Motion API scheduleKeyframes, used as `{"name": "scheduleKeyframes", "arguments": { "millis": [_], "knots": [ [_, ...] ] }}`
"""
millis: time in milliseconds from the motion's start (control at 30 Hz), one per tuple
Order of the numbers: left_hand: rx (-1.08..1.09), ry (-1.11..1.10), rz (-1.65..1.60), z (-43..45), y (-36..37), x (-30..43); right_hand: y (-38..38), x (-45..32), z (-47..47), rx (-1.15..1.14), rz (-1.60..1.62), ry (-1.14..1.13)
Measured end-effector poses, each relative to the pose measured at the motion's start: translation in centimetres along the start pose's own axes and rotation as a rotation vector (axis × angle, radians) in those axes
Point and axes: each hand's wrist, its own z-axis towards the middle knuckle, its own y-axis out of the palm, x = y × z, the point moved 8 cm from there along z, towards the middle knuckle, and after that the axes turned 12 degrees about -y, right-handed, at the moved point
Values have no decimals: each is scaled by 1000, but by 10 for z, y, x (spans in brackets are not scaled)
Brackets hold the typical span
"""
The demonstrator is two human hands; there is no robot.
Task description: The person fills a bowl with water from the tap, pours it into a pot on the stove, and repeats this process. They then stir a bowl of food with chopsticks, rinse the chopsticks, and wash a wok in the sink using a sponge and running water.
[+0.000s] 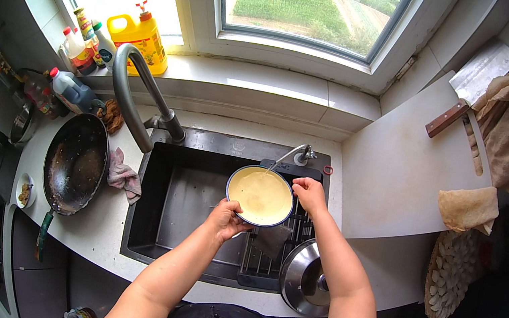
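Note:
My left hand (225, 219) grips the lower left side of a blue-rimmed bowl (228, 190), its thumb over the rim. Pale yellow liquid (260, 196) fills much of the bowl, which is held above the black sink (194, 210). At the bowl's right rim is my right hand (310, 195), fingers curled and fingertips at the edge; whether they grip it is unclear. The spout of a slim tap (288, 156) reaches over the bowl's far edge. A roll-up drying rack (297, 222) lies across the sink's right side, partly hidden by the bowl.
A large curved faucet (136, 92) rises at the sink's back left. Left of it stand a frying pan (77, 163) and a crumpled cloth (124, 174). A steel pot lid (302, 280) sits front right. A cutting board (400, 169) leans rightward, with a cleaver (477, 81) beyond.

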Motion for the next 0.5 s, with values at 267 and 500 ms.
{"name": "scheduleKeyframes", "arguments": {
  "millis": [267,500],
  "knots": [
    [19,1,-6,0,0,2,-3,8,8,7,4,8],
    [-33,-7,-20,4,0,3,-9,14,20,38,6,-11]
  ]
}}
